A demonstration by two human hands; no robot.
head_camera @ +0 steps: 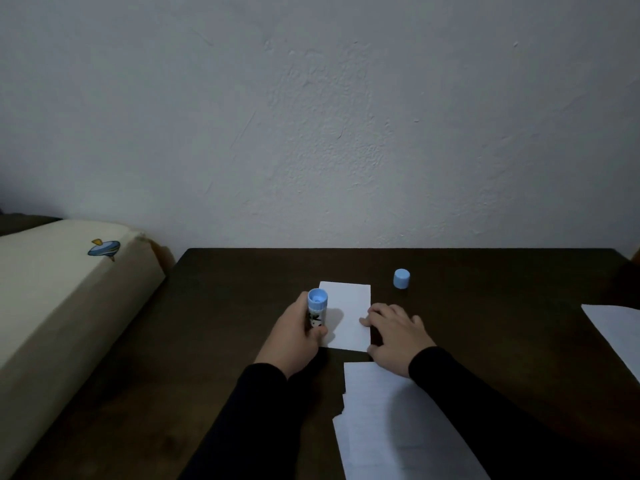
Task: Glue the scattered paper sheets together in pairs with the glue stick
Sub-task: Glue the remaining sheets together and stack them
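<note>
A small white paper sheet (349, 306) lies flat in the middle of the dark wooden table (221, 306). My left hand (294, 336) grips a blue glue stick (317, 311) upright at the sheet's left edge, its open top facing up. My right hand (394, 336) rests with spread fingers on the sheet's right edge, pressing it down. The glue stick's blue cap (401, 278) stands alone on the table, behind and to the right of the sheet. A stack of white paper sheets (391, 420) lies at the near edge, under my right forearm.
Another white sheet (616, 334) pokes in at the right edge of the table. A cream cushion (62, 306) with a small spinning-top print lies along the table's left side. A pale wall (346, 116) rises directly behind the table.
</note>
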